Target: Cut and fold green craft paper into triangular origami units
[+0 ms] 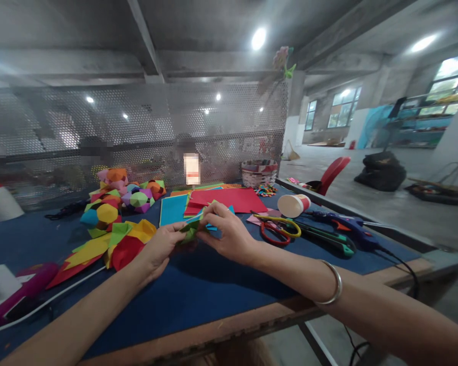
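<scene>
Between my two hands is a small piece of folded green paper (191,231), held above the blue tabletop. My left hand (167,245) pinches its left side between thumb and fingers. On the other side, my right hand (227,231) grips the paper with bent fingers, and a bracelet circles that wrist. Just behind the hands lie blue paper sheets (171,209) and red paper sheets (229,200). Folded yellow, green and red paper pieces (127,246) rest left of my left hand. Some of the held paper is hidden by my fingers.
Right of my hands lie scissors (278,231), a green utility knife (330,239), a paper cup (293,205) on its side and a blue glue gun (347,229). Colourful paper balls (107,213) sit at left, a woven basket (259,173) behind. A perforated metal screen (213,122) backs the table.
</scene>
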Tool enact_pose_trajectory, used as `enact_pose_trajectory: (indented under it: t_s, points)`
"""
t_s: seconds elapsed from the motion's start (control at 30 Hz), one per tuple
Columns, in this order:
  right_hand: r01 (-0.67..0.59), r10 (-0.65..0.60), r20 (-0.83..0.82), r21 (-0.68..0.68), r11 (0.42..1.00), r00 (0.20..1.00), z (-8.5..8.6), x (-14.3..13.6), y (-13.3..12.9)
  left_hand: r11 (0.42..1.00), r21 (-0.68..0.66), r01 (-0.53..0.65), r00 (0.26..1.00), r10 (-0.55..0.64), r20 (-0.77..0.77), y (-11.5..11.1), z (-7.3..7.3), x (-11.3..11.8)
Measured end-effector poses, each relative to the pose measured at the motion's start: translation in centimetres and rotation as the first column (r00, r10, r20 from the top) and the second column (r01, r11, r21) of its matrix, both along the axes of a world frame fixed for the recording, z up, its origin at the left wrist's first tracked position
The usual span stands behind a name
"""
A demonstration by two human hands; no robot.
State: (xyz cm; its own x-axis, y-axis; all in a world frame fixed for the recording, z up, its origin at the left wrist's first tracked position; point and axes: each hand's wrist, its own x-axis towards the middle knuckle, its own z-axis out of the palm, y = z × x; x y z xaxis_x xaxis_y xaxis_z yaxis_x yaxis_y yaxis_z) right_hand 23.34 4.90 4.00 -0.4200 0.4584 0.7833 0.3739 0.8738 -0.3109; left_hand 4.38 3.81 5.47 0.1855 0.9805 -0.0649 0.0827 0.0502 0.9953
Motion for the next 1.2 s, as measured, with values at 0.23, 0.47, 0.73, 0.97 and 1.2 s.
enact_pose_trajectory:
  t_s: [0.23,0.47,0.73,0.97,1.2]
  points:
    - [0.047,-0.069,-0.076,-0.267,0.963,0.995,-0.5,-0.4,0.1,0.998,0.061,0.031,0.999,-0.028,-0.046,0.1,-0.1,0.0]
    - [0.028,-0.063,-0.053,-0.498,0.867,0.997,-1.0,-0.3,1.4,0.975,0.206,0.078,0.987,-0.046,-0.154,0.1,-0.3,0.3]
    - [-0.025,-0.047,-0.122,-0.532,0.847,0.991,-0.5,-0.6,0.8,0.933,0.324,0.153,0.947,-0.045,-0.317,0.6,-0.7,-0.4]
    - [-0.056,-0.018,-0.131,-0.542,0.839,0.991,-0.9,-0.7,0.7,0.925,0.347,0.156,0.926,-0.015,-0.376,0.6,-0.7,-0.5]
    - [-0.065,-0.013,-0.138,-0.545,0.836,0.99,-1.0,-0.6,0.9,0.941,0.302,0.151,0.913,-0.015,-0.409,0.5,-0.9,-0.4]
